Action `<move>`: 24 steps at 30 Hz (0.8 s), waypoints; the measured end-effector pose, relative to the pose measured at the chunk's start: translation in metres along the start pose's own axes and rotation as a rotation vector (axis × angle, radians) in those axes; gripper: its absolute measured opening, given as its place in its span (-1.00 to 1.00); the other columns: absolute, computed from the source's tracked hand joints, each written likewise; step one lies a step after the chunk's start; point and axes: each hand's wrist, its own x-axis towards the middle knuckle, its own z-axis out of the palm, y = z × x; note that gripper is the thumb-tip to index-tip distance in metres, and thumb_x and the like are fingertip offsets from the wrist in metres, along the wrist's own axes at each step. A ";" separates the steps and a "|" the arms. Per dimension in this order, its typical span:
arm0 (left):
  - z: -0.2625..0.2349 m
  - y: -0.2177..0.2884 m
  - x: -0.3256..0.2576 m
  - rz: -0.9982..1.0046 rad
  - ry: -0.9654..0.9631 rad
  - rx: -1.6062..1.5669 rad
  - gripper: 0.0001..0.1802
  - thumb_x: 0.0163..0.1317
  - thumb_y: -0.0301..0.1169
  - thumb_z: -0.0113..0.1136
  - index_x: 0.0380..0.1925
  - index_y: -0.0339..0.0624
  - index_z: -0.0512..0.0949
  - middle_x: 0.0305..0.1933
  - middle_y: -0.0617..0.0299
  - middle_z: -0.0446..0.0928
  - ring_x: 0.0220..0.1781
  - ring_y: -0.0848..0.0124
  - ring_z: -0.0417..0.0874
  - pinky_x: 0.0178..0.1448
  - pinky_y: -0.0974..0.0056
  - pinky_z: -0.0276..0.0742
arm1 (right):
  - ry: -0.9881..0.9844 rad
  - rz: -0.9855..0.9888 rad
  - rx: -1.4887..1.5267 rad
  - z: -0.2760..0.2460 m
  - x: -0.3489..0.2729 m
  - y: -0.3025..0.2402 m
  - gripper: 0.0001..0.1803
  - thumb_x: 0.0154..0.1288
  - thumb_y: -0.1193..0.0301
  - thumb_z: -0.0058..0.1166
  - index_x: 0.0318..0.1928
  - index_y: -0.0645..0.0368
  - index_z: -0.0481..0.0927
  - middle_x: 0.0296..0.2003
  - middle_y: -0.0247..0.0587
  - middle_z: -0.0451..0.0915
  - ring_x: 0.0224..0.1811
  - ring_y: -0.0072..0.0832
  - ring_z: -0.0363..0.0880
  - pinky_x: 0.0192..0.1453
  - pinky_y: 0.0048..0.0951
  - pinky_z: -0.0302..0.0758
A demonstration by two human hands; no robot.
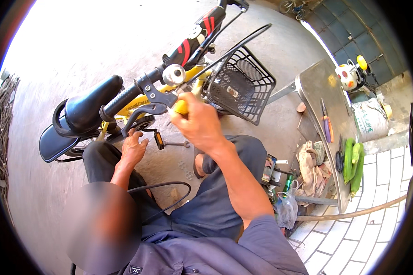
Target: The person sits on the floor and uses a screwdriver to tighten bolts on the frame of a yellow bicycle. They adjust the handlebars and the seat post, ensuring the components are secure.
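Note:
A yellow bicycle (137,101) stands in front of me with its handlebar turned across my view. My right hand (199,121) is closed round a screwdriver with a yellow handle (181,107), held against the brake lever bracket (163,97); my fingers cover most of the tool. Beside the bracket sits a silver bell (174,74). Below, close to the free end of the black brake lever (140,113), my left hand (133,151) has its thumb and fingers apart. Whether a fingertip touches the lever I cannot tell.
A black basket (240,85) hangs at the bicycle's front, its saddle (92,105) at left. A wrench (176,144) lies on the floor beneath the pedal (158,140). At right, a low table (323,82) bears pliers (326,121) and green vegetables (353,162). A dark hose (169,184) loops over my legs.

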 end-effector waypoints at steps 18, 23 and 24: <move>-0.072 0.082 0.028 0.519 -0.301 0.294 -0.62 0.28 -0.23 0.18 -0.02 -0.27 0.51 -0.05 -0.08 0.54 0.05 -0.03 0.53 0.09 0.04 0.44 | 0.209 0.573 0.371 -0.045 -0.104 0.037 -0.79 0.32 0.50 0.10 -0.07 0.31 0.51 -0.21 -0.14 0.64 -0.33 -0.55 0.62 -0.18 -0.57 0.58; -0.050 0.086 0.046 0.472 -0.457 0.312 -0.62 0.30 -0.24 0.14 0.00 -0.29 0.50 -0.06 -0.06 0.56 0.07 -0.02 0.53 0.12 0.05 0.44 | 0.054 0.637 0.073 0.026 -0.105 0.101 -0.71 0.06 0.47 0.12 -0.15 0.28 0.55 -0.30 0.05 0.65 -0.26 -0.17 0.66 -0.11 -0.32 0.53; -0.045 0.084 0.049 0.450 -0.502 0.349 -0.61 0.30 -0.24 0.14 0.00 -0.28 0.50 -0.07 -0.07 0.56 0.07 -0.02 0.54 0.12 0.05 0.45 | 0.025 0.626 0.020 0.039 -0.104 0.117 -0.71 0.07 0.46 0.14 -0.14 0.25 0.56 -0.29 0.06 0.66 -0.23 -0.15 0.66 -0.11 -0.31 0.53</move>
